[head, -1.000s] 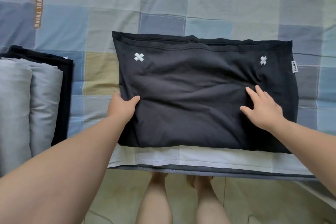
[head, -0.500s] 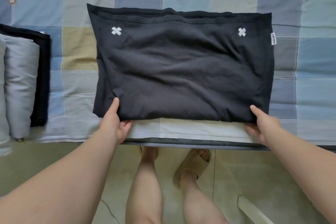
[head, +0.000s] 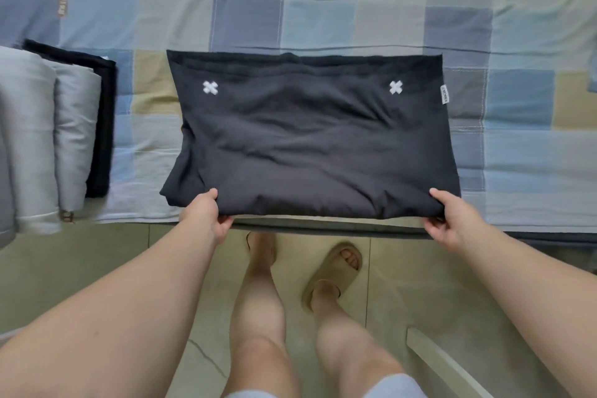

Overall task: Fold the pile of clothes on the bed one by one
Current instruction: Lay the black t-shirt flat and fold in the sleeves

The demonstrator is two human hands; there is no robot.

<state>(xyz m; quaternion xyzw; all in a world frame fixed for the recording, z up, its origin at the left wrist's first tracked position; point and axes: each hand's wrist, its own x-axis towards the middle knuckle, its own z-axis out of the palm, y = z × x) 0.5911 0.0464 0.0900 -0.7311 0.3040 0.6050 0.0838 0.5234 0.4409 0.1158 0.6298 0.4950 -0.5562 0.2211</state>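
A black garment (head: pixel 307 145) with two white crosses lies folded into a wide rectangle on the checked bed cover (head: pixel 355 10). My left hand (head: pixel 206 215) grips its near left corner, thumb on top and fingers under the cloth. My right hand (head: pixel 447 220) grips the near right corner the same way. The near edge is raised slightly off the bed's front edge. A small white label sticks out at the garment's right side.
A stack of folded grey clothes (head: pixel 42 139) over a black one (head: pixel 103 126) sits at the left of the bed. The bed's front edge (head: pixel 323 229) runs just below the garment. My legs and a tan slipper (head: pixel 332 271) stand on the tiled floor.
Both hands moved from pressing on top of the garment to its near corners and now grip them; the near edge has lifted a little.
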